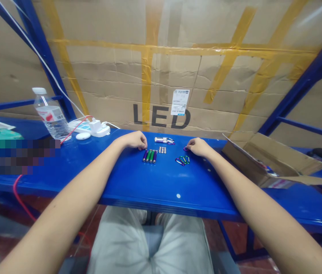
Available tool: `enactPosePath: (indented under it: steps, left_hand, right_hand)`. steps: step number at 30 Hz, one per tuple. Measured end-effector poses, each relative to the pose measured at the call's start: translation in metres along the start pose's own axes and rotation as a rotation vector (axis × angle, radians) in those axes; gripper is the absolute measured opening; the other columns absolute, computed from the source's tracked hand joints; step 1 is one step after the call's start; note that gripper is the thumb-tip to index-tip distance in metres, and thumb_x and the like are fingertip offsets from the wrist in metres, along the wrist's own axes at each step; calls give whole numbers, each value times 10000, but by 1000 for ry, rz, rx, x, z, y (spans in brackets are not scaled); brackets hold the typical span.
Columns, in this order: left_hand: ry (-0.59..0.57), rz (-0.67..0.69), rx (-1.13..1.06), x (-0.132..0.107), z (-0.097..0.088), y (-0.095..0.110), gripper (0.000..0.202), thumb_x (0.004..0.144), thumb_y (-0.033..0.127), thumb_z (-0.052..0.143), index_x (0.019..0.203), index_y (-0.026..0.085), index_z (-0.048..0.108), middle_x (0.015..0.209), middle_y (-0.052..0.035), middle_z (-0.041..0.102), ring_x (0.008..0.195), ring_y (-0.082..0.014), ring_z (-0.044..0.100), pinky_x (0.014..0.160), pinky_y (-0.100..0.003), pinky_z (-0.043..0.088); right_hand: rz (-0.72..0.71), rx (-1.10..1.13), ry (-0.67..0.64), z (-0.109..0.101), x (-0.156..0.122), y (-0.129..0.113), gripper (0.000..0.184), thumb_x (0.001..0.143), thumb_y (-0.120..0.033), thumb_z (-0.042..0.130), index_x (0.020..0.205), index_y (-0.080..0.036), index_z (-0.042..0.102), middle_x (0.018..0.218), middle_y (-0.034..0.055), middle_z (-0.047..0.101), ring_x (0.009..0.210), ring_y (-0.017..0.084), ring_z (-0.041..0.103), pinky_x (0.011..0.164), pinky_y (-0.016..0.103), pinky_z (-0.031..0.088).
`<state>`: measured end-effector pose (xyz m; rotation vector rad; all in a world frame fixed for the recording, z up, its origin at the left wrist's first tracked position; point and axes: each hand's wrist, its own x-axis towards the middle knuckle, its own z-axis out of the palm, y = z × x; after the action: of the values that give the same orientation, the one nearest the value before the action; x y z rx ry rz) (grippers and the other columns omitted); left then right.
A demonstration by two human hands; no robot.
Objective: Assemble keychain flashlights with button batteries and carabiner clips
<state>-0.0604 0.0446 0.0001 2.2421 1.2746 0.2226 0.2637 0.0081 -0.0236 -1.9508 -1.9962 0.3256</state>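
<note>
My left hand (138, 140) is closed in a pinch at the far end of a row of small purple and green metal tubes (150, 156); what is between its fingertips is too small to make out. To the right, my right hand (197, 147) pinches a purple carabiner (185, 148). Nearer me lie several more carabiners (183, 160), blue-purple and green. Small round silvery button cells (162, 150) are set out in rows between my hands. Behind them lie slim silver mini flashlights (162, 140) with carabiners at their right ends.
On the left stand a water bottle (51, 116) and a white power strip (101, 129) with cables, beside a round white object (83, 136). An open cardboard box (263, 163) sits at right. Taped cardboard (115, 83) rises behind the blue table (161, 186).
</note>
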Motion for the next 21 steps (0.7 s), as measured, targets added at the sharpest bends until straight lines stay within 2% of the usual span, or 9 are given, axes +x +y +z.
enactPosePath:
  steps: [21]
  left_hand:
    - [-39,47,10,-1,3,9,151,700,198,611,777,162,737,774,-45,742,684,-160,655,685,-263,473]
  right_hand:
    - [0,17,-10,3,3,2,143,869,-147,584,883,-139,725,959,107,754,845,187,670,698,238,447]
